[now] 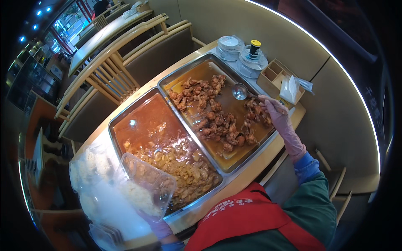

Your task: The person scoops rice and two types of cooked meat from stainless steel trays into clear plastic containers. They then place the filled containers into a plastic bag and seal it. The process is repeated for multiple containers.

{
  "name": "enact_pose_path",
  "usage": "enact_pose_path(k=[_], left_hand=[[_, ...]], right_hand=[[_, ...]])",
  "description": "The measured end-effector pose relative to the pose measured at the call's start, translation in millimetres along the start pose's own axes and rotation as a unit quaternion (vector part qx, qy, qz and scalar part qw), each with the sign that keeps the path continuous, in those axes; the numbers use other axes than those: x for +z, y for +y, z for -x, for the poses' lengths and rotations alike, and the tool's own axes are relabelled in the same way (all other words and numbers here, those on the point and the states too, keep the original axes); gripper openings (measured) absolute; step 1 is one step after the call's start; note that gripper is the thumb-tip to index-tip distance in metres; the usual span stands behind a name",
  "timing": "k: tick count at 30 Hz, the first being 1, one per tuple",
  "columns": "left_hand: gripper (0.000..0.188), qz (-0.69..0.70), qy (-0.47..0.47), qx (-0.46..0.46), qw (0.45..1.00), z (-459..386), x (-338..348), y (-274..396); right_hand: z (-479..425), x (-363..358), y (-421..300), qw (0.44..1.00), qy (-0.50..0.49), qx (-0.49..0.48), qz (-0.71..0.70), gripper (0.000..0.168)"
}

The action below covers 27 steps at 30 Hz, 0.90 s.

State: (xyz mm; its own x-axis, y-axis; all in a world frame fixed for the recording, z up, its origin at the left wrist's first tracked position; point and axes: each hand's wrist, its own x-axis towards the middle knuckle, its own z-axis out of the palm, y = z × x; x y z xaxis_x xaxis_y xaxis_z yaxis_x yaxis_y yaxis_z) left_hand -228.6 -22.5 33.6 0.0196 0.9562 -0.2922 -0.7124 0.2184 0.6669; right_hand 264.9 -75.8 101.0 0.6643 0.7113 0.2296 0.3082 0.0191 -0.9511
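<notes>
My right hand (278, 114), in a pink glove, grips the handle of a metal ladle (240, 91). The ladle's bowl hangs over a deep steel tray (166, 82) of browned meat pieces (220, 124) in brown sauce. My left hand (157, 224), also gloved, holds a clear plastic takeaway container (171, 185) from below, partly hidden by it. White rice (141, 197) fills part of that container. It is held over the near left corner of a second steel tray (112, 124), which holds reddish sauce and sliced, pale brown food (176, 157).
More rice-filled clear containers (91, 166) stand at the table's left, with stacked clear plastic pieces (105, 235) nearer me. Covered clear bowls (230, 47), a yellow-capped dark canister (255, 48) and a wooden organizer (273, 73) line the wall side. A wooden-railed bench (110, 75) borders the far side.
</notes>
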Motion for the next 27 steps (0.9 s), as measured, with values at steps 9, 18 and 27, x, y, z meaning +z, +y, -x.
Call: enact_pose_path(k=[9, 18, 27], left_hand=[[0.059, -0.021, 0.021, -0.015, 0.999, -6, 94, -93], [0.06, -0.051, 0.052, -0.006, 0.997, 12, 125, -120], [0.06, -0.056, 0.06, -0.012, 0.997, 11, 117, -121]], right_hand=[[-110, -73, 50, 0.97, -0.128, -0.125, 0.164, 0.018], [-111, -85, 60, 0.916, -0.199, -0.215, 0.273, 0.02], [-76, -104, 25, 0.896, -0.191, -0.148, 0.372, 0.013]])
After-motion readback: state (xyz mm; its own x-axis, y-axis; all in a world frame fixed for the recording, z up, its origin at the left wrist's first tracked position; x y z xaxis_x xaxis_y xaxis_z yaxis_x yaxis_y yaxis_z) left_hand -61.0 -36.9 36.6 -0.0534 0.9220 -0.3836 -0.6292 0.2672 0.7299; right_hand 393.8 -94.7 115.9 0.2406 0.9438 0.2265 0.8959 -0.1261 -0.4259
